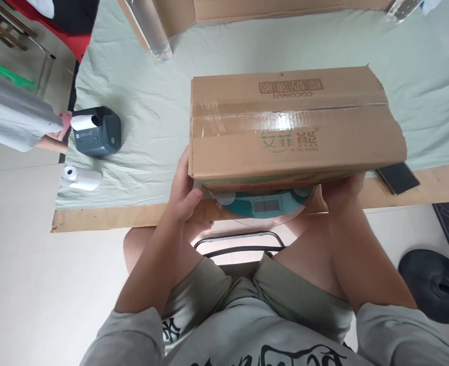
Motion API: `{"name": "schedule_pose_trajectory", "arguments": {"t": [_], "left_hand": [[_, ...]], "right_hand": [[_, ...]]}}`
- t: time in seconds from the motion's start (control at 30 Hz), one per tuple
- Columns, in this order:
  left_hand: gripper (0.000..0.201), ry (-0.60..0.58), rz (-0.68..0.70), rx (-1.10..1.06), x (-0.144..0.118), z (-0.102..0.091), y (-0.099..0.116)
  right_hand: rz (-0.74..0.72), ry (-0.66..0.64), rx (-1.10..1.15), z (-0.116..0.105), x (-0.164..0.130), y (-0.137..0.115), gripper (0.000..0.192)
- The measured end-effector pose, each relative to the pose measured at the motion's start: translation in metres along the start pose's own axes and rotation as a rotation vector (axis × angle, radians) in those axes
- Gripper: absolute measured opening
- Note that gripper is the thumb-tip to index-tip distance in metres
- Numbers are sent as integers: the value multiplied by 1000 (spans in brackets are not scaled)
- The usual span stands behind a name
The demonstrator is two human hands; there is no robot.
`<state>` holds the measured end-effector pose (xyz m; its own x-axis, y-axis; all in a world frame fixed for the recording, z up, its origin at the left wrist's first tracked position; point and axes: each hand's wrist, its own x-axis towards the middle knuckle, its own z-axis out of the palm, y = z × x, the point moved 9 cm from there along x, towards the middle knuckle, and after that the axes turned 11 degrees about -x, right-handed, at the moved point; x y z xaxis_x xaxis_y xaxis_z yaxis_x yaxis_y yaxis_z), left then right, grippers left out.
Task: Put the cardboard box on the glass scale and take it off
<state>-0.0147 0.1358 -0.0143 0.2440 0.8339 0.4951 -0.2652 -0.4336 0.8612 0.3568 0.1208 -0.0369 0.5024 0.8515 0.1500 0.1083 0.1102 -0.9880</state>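
A taped brown cardboard box (pixel 289 124) with printed lettering, including the word COCONUT, sits in front of me at the table's near side. Beneath its near edge shows a teal round scale with a small display (pixel 266 205), mostly covered by the box. My left hand (pixel 184 190) grips the box's lower left corner, thumb toward me and fingers along the side. At the lower right, my right hand (pixel 342 192) holds the box from underneath, with its fingers hidden. Whether the box rests fully on the scale, I cannot tell.
A dark phone (pixel 397 178) lies right of the box. At left stand a label printer (pixel 97 132), touched by another person's hand (pixel 64 127), and a paper roll (pixel 81 178). A clear bottle-like container (pixel 151 30) and cardboard (pixel 285 10) are at the back.
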Motion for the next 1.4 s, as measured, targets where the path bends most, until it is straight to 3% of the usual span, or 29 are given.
{"name": "schedule_pose_trajectory", "arguments": {"t": [0.1,0.23,0.37,0.47,0.63,0.83,1.03,1.13,1.27,1.4], "left_hand": [[84,1,-58,-45,2,17,19],[86,-81,-209,-48,-5,33,27],[85,-18,-324,-54,-10,32,25],[84,16,-286,-69,-8,36,29],[81,-24,-210,-49,3,37,29],[98,-95,-153,-44,62,28,22],[96,-148,-18,-23,149,11,24],[99,-151,-8,-66,180,-1,13],[104,-83,-59,-111,198,-17,-10],[96,-101,-61,-82,202,-26,-35]], "right_hand": [[-85,44,55,0,-20,-22,47],[-45,-99,49,10,-35,-33,53],[-88,-194,95,22,-38,-47,51],[-129,-191,107,28,-39,-57,52],[-132,-163,76,37,-38,-73,53],[-271,-134,206,54,0,-104,49],[-398,-315,292,99,63,-125,46],[-486,-405,337,122,85,-132,47],[-500,-401,278,140,109,-120,50],[-387,-288,95,143,126,-86,54]]}}
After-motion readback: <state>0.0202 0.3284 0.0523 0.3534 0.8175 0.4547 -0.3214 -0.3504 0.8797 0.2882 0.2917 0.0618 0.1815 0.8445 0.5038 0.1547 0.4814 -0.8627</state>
